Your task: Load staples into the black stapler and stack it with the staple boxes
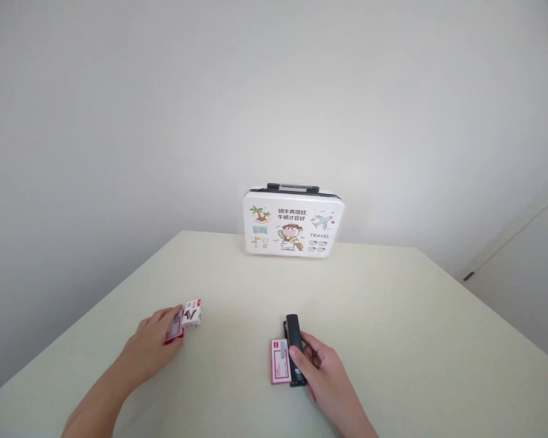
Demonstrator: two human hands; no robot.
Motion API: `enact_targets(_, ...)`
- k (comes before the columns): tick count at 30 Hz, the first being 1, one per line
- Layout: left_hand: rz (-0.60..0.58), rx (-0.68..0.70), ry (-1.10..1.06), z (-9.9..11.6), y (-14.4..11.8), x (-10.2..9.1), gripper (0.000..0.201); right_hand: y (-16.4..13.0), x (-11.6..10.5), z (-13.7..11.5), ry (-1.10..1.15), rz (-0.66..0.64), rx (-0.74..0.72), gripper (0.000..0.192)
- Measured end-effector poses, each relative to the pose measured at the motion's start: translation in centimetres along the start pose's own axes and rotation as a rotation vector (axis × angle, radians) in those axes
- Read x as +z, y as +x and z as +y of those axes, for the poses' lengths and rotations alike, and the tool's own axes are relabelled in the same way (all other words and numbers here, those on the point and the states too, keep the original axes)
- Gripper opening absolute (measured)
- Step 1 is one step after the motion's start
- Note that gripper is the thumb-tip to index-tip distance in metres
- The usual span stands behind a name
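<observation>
- Head view: the left hand (153, 344) reaches forward, palm down, fingers closed on a small red-and-white box (186, 319) on the table (393, 316).
- The right hand (322, 371) lies angled inward, thumb and fingers gripping a black stapler (295, 348) beside a red box (279, 361).
- A printed white case (292, 223) stands upright at the table's far edge.

Both bare forearms reach forward and low, the left hand (153, 340) angled inward from the lower left with its fingers curled in a light grip, the right hand (322, 371) palm-down, thumb and fingers bent.
</observation>
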State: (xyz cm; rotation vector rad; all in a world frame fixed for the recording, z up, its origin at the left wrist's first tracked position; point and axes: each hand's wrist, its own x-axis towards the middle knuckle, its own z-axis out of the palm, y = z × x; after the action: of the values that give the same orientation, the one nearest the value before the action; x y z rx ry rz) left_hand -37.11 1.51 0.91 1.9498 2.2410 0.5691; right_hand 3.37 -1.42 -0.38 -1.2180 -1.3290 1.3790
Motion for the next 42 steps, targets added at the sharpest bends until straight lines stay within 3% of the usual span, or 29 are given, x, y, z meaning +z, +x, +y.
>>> enact_targets(3, -0.037, -0.043, 0.089, 0.5, -3.6, 0.9, 0.061, 0.0, 0.0, 0.2, -0.009, 0.014, -0.001, 0.056)
enact_targets(5, -0.019, 0.002, 0.05, 2.8, -5.9, 1.5, 0.06, 0.0, 0.0, 0.2, -0.014, 0.021, 0.002, 0.056)
enact_targets(8, -0.078, 0.242, -0.172, 9.8, -7.8, 1.9, 0.063, 0.0, 0.0, -0.1, -0.022, 0.018, -0.001, 0.056)
enact_targets(11, -0.146, 0.38, -0.3, 17.3, -7.5, 1.7, 0.066, 0.0, 0.0, -0.4, -0.021, 0.011, -0.007, 0.056)
enact_targets(13, -0.222, 0.413, -0.371, 20.4, -6.9, 1.5, 0.069, 0.0, 0.1, -0.3, -0.013, 0.006, -0.01, 0.058)
enact_targets(15, -0.296, 0.417, -0.443, 21.7, -6.4, 1.6, 0.066, 0.1, 0.1, -0.1, -0.009, 0.004, -0.016, 0.06)
enact_targets(20, -0.442, 0.382, -0.609, 21.6, -6.1, 2.4, 0.062, 0.0, 0.2, -0.2, -0.037, 0.014, -0.029, 0.06)
enact_targets(25, -0.471, 0.357, -0.622, 20.2, -6.5, 2.3, 0.098, -0.8, -0.4, 0.3, -0.056, 0.071, -0.046, 0.064)
enact_targets(27, -0.371, 0.29, -0.621, 17.6, -5.7, 1.5, 0.084, -1.4, -1.1, 1.1, -0.112, 0.097, -0.048, 0.066)
enact_targets(29, -0.157, 0.083, -0.597, 13.7, -4.1, 0.3, 0.05, -2.1, -1.7, 1.9, -0.182, 0.097, -0.044, 0.071)
enact_targets(31, 0.079, -0.183, -0.454, 9.5, -2.0, -1.0, 0.054, -2.6, -2.0, 2.3, -0.253, 0.075, -0.042, 0.079)
enact_targets(32, 0.124, -0.305, -0.367, 7.7, -1.0, -1.5, 0.057, -2.8, -2.0, 2.3, -0.288, 0.061, -0.038, 0.083)
enact_targets(34, 0.081, -0.338, -0.337, 5.6, 0.6, -2.0, 0.058, -2.9, -1.6, 1.8, -0.364, 0.047, -0.024, 0.086)
enact_targets(37, -0.055, -0.255, -0.381, 6.8, 1.3, -1.0, 0.051, -2.6, -0.8, 0.6, -0.463, 0.037, -0.037, 0.087)
enact_targets(42, -0.175, -0.118, -0.494, 14.5, -0.3, 3.4, 0.045, -2.2, 0.2, -1.0, -0.553, 0.03, -0.074, 0.083)
